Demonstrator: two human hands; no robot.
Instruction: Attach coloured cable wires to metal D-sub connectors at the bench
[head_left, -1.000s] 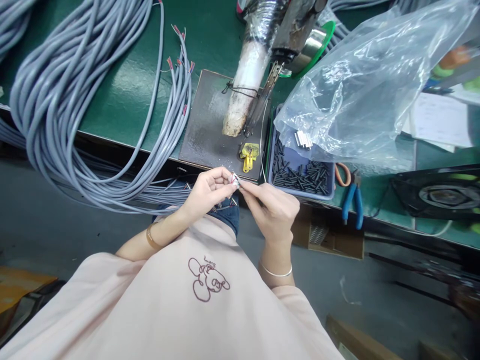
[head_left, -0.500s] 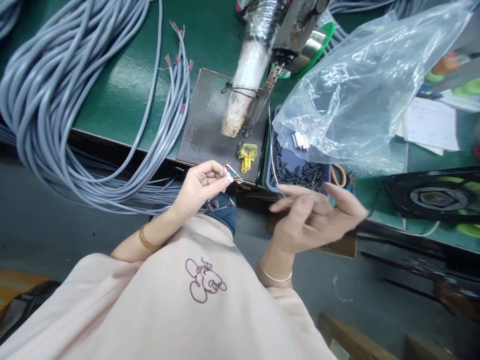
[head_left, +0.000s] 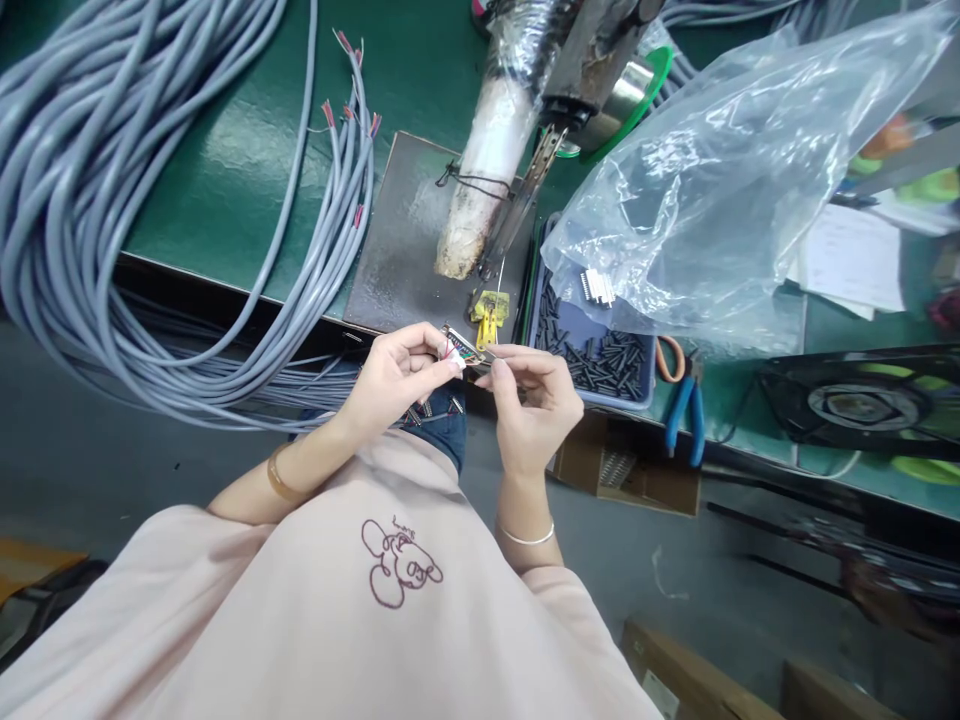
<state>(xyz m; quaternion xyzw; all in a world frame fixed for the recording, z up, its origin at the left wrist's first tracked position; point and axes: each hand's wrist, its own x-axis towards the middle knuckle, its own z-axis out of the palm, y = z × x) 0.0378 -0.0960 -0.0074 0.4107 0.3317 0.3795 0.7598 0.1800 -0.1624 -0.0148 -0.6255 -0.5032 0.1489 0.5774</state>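
My left hand [head_left: 397,380] is closed, thumb and fingertips pinching a small metal-edged multi-pin connector [head_left: 461,345] with thin coloured wires. Something white shows at the thumb tip. My right hand [head_left: 536,400] meets it from the other side, thumb and forefinger pinched at the connector's right end. Just beyond the fingers stands a yellow clip-like fixture [head_left: 489,318] on a dark plate [head_left: 405,220]. A thin silvery wire [head_left: 500,280] runs down near this fixture; its lower end is hidden by the hand. Above hangs a soldering iron [head_left: 517,215] beside a wrapped white tube [head_left: 480,170].
Grey cables [head_left: 97,200] lie coiled at left, several stripped ends on the green bench [head_left: 247,120]. At right are a blue bin [head_left: 592,395] of black sleeves, a clear plastic bag [head_left: 697,190], pliers [head_left: 682,410] and a black fan [head_left: 862,395]. More small connectors [head_left: 427,412] rest on my lap.
My right hand has moved left from in front of the bin to the connector, and its fingers have closed. The silvery wire has shifted left. My left hand stays nearly in place.
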